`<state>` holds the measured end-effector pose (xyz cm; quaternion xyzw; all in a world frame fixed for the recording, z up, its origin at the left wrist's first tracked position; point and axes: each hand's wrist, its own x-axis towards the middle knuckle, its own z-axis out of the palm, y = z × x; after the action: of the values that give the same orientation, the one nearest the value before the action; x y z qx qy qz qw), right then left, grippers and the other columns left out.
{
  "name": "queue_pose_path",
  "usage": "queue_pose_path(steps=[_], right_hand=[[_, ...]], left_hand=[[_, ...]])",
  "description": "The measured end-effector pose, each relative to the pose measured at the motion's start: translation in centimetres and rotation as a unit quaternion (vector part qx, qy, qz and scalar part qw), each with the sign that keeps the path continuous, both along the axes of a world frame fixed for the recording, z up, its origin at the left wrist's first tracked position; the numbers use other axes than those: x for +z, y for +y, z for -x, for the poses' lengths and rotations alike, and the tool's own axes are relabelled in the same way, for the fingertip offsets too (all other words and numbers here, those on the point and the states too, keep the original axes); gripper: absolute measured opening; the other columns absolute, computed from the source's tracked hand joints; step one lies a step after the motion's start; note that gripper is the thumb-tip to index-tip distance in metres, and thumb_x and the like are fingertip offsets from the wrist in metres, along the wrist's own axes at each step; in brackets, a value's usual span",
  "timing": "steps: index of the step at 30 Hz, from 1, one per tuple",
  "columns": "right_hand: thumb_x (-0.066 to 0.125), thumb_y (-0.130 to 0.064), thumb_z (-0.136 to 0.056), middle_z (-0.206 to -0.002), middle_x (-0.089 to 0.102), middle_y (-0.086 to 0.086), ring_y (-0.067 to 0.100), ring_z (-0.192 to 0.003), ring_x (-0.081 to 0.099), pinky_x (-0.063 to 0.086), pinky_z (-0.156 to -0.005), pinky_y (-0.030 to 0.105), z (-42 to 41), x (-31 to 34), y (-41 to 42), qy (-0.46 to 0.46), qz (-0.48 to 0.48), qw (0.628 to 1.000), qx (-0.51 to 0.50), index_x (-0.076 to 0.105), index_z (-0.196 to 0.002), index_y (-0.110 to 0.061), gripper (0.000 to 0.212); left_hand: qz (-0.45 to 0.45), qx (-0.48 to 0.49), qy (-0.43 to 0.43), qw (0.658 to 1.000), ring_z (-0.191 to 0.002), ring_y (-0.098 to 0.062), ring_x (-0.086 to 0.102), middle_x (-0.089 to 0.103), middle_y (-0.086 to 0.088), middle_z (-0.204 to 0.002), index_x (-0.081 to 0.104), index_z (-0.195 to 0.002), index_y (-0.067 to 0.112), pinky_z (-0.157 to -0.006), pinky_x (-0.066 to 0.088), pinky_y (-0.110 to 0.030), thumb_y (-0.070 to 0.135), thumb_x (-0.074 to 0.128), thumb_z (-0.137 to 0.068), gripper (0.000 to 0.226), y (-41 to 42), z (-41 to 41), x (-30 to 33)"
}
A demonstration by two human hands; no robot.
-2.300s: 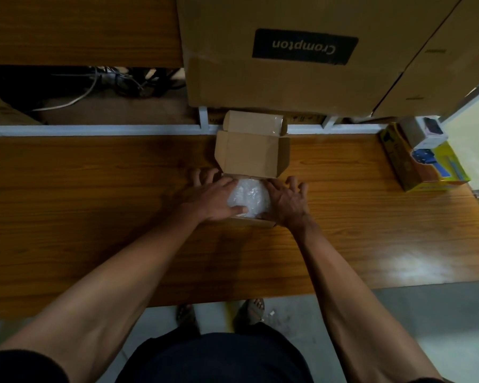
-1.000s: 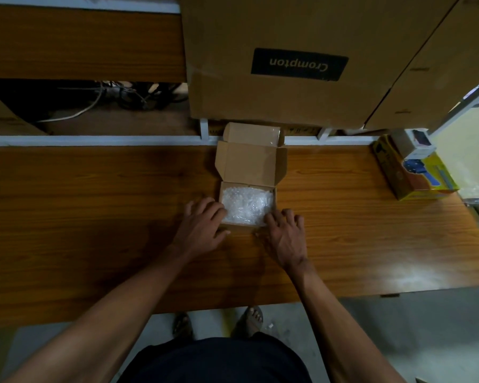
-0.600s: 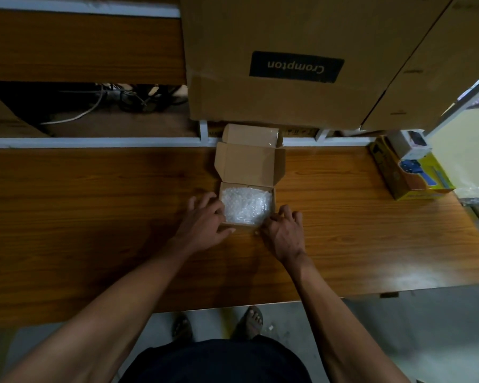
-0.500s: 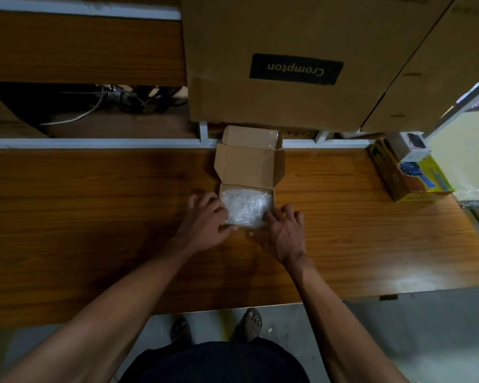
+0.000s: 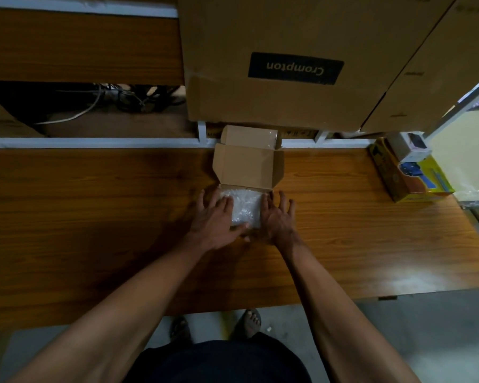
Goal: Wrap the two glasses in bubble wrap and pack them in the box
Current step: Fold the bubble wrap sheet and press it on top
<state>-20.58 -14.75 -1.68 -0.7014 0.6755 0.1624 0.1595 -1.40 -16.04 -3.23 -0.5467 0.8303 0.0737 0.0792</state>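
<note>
Change: our hands have slid forward onto the bubble wrap (image 5: 245, 207).
Left hand (image 5: 216, 219): fingers straight, pressing the wrap.
Right hand (image 5: 275, 217): flat along the box (image 5: 248, 167)'s right edge, holding nothing.
Wrapped glasses: in the box, between both hands.
Lid: open, standing beyond; large carton (image 5: 288, 67) behind.
Surface (image 5: 94, 217): yellow package (image 5: 415, 175) far right.

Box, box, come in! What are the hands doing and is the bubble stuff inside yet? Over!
Left hand and right hand flat on the bubble wrap. Wrap sits inside the small box, lid open. Nothing blocking.
</note>
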Motion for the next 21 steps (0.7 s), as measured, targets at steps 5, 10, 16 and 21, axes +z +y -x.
queue_pose_path(steps=[5,10,16,21], right_hand=[[0.078,-0.079,-0.067,-0.175,0.005,0.01,0.046,-0.158,-0.002,0.004,-0.123,0.067,0.3,-0.7,-0.3,-0.003,0.008,1.0,-0.014,-0.011,-0.165,-0.008,0.15],[0.08,-0.079,-0.066,-0.174,0.004,0.013,0.048,-0.157,0.0,0.006,-0.122,0.068,0.0,-0.2,-1.4,0.011,-0.016,0.999,-0.026,-0.009,-0.165,-0.009,0.15],[0.079,-0.081,-0.063,-0.174,-0.004,0.016,0.049,-0.157,-0.007,0.003,-0.122,0.069,-0.1,-1.1,-1.3,0.003,-0.024,0.999,-0.021,-0.02,-0.161,-0.004,0.16],[0.062,-0.092,-0.069,-0.17,-0.029,0.015,0.045,-0.156,-0.022,-0.007,-0.122,0.067,0.3,-2.4,1.5,-0.023,0.037,0.999,-0.002,-0.03,-0.159,-0.008,0.154]], left_hand=[[-0.019,0.023,0.013,0.999,-0.16,-0.031,-0.004,0.015,0.004,-0.174,0.011,-0.167,0.028,-0.12,-0.012,-0.065,0.088,0.005,-0.09,0.098,-1.6,0.7,0.1],[-0.055,0.046,-0.023,0.997,-0.16,-0.032,-0.006,0.016,-0.002,-0.174,0.015,-0.166,0.024,-0.119,-0.015,-0.068,0.093,-0.003,-0.084,0.109,-3.1,0.9,-0.3],[-0.07,0.037,-0.042,0.996,-0.16,-0.033,-0.009,0.016,-0.007,-0.174,0.014,-0.167,0.019,-0.116,-0.02,-0.067,0.093,-0.003,-0.083,0.114,-3.3,1.1,-0.2],[0.009,0.004,0.018,1.0,-0.161,-0.029,-0.005,0.004,0.002,-0.176,0.003,-0.168,0.026,-0.12,-0.013,-0.066,0.085,0.005,-0.094,0.094,-0.8,-0.1,-1.1]])
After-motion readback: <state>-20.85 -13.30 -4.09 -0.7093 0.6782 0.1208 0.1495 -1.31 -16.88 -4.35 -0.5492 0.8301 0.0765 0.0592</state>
